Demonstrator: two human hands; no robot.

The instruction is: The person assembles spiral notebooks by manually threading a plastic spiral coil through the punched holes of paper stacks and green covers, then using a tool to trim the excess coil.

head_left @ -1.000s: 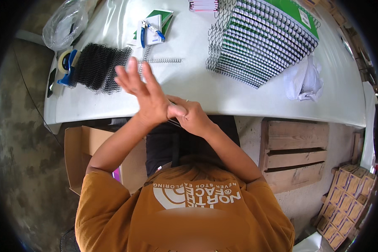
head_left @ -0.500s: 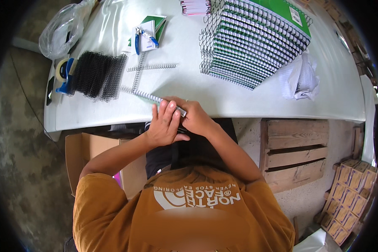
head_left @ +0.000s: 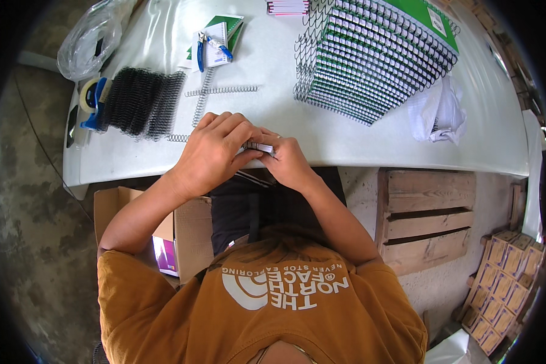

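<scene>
A small notebook point(head_left: 261, 147), seen as a narrow white page edge, is held at the table's front edge between my two hands. My right hand point(head_left: 289, 162) grips its right end with bent fingers. My left hand point(head_left: 209, 151) is closed over its left part, thumb below and fingers on top, hiding most of the spine. Out from behind the left hand, toward the left, sticks the end of a dark wire coil point(head_left: 177, 138); how far it runs through the notebook is hidden. Two loose coils cross beyond the hands, one a sideways coil point(head_left: 224, 91).
A heap of black coils point(head_left: 142, 103) lies at left beside a blue tape dispenser point(head_left: 93, 104). Blue-handled cutters point(head_left: 201, 51) rest on small green-and-white notebooks point(head_left: 232, 31). A tall stack of green spiral notebooks point(head_left: 376, 67) and a white plastic bag point(head_left: 440, 115) stand at right. Below is a cardboard box point(head_left: 191, 233).
My left hand has moved from lying flat along the coil to a closed grip over the spine, covering more of it. The notebook has tilted and risen slightly.
</scene>
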